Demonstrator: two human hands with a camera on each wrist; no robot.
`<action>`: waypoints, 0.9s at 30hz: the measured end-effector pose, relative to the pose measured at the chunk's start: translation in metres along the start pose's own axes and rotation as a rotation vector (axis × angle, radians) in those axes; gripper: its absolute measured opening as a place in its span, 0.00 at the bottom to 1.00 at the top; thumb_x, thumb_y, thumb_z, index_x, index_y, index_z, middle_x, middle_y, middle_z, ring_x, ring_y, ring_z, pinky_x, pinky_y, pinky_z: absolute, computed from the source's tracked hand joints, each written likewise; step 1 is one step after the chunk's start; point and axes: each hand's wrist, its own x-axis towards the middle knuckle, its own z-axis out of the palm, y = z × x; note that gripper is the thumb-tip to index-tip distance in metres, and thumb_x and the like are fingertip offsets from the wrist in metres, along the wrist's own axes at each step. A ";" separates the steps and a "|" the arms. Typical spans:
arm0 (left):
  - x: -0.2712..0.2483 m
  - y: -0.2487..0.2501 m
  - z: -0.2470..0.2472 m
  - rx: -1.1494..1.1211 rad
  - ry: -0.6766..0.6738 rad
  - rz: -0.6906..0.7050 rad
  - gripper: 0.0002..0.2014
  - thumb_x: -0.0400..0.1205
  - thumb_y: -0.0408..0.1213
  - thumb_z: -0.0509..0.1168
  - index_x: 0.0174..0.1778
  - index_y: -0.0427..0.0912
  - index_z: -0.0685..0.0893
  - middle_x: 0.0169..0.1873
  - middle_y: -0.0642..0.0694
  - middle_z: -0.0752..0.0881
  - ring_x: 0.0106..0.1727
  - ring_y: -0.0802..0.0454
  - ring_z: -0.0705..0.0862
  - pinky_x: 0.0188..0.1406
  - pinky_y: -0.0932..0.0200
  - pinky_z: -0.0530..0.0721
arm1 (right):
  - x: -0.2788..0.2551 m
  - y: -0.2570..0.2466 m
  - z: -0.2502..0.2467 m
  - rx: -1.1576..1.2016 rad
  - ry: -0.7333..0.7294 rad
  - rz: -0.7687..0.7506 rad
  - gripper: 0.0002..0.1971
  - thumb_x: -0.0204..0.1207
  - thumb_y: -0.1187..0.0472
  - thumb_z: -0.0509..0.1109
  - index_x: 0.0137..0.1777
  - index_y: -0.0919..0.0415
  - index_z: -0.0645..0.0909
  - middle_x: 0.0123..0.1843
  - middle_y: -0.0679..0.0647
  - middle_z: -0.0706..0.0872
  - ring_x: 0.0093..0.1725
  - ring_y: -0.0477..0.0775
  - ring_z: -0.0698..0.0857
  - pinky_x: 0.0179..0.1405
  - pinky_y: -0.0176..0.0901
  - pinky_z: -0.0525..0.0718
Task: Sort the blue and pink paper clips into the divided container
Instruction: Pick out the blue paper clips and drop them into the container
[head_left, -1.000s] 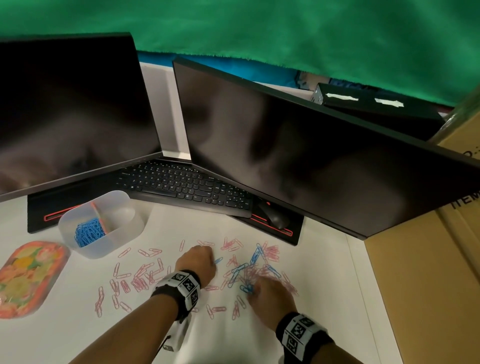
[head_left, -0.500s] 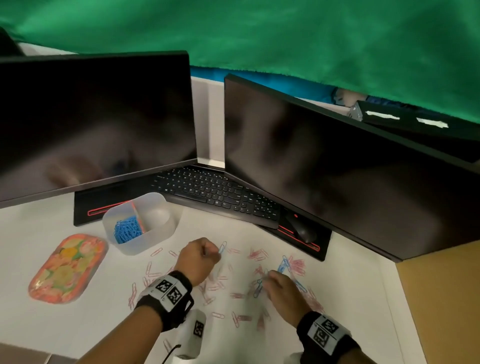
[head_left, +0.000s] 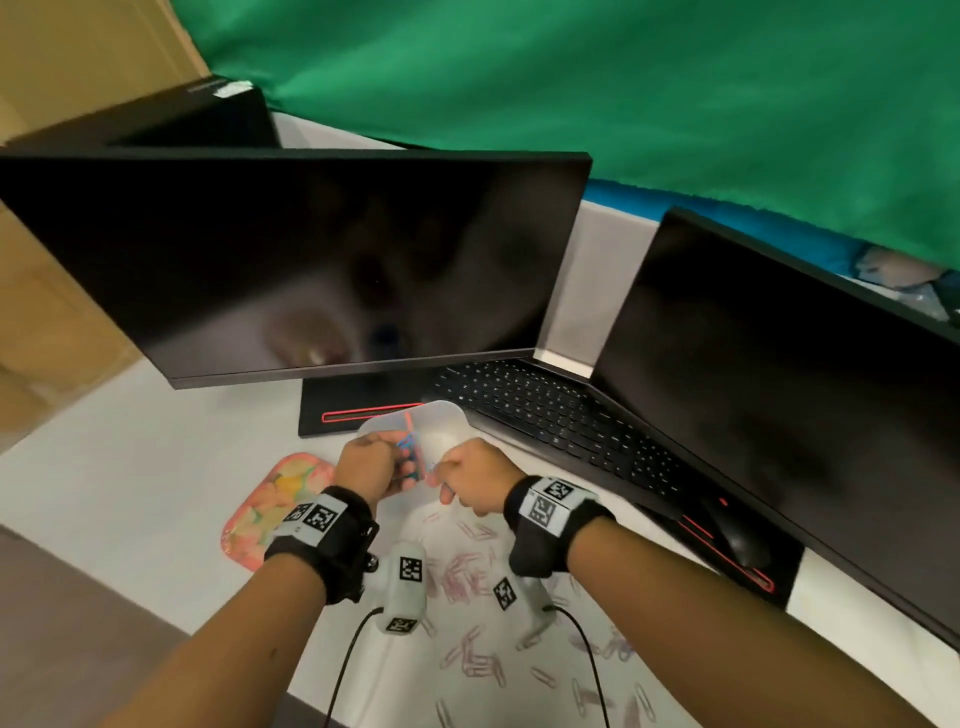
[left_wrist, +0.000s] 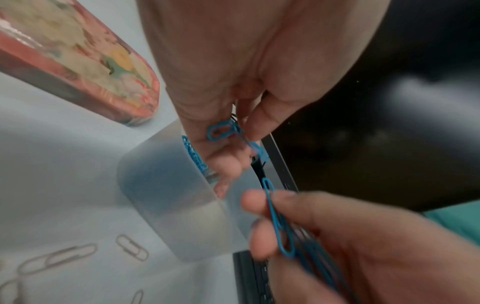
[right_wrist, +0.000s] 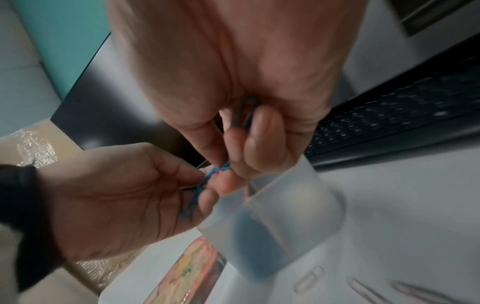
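Both my hands hover over one divided container (head_left: 441, 423); left hand (head_left: 366, 462) and right hand (head_left: 475, 480) fingers curl tightly, each pinching several blue paper clips (left_wrist: 279, 226), count unclear.

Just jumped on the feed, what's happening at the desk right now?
A person is sorting paper clips. Both hands are raised over the divided container: the left hand pinches blue clips, and the right hand pinches more blue clips. One compartment already holds a heap of blue clips. Many pink clips lie loose on the white desk nearer the person, so none of that colour looks sorted yet.
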 end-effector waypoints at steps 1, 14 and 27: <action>0.006 0.000 -0.004 -0.003 0.017 -0.013 0.14 0.82 0.22 0.53 0.50 0.36 0.83 0.33 0.40 0.84 0.28 0.50 0.81 0.27 0.61 0.84 | 0.010 -0.009 0.003 -0.040 0.019 0.002 0.08 0.72 0.64 0.65 0.37 0.62 0.85 0.37 0.61 0.88 0.24 0.50 0.74 0.18 0.34 0.71; 0.030 0.008 -0.021 -0.051 0.149 0.034 0.13 0.82 0.27 0.58 0.38 0.49 0.78 0.39 0.50 0.79 0.55 0.43 0.77 0.65 0.44 0.77 | 0.054 -0.051 0.019 -0.190 0.112 -0.013 0.07 0.74 0.68 0.64 0.43 0.69 0.84 0.43 0.62 0.87 0.47 0.59 0.87 0.40 0.44 0.87; -0.008 -0.032 0.055 0.528 -0.247 0.458 0.12 0.79 0.28 0.63 0.39 0.50 0.86 0.35 0.53 0.86 0.37 0.53 0.83 0.43 0.61 0.81 | -0.044 0.091 -0.049 0.232 0.358 0.101 0.09 0.78 0.69 0.65 0.45 0.56 0.84 0.43 0.58 0.89 0.36 0.51 0.88 0.39 0.42 0.89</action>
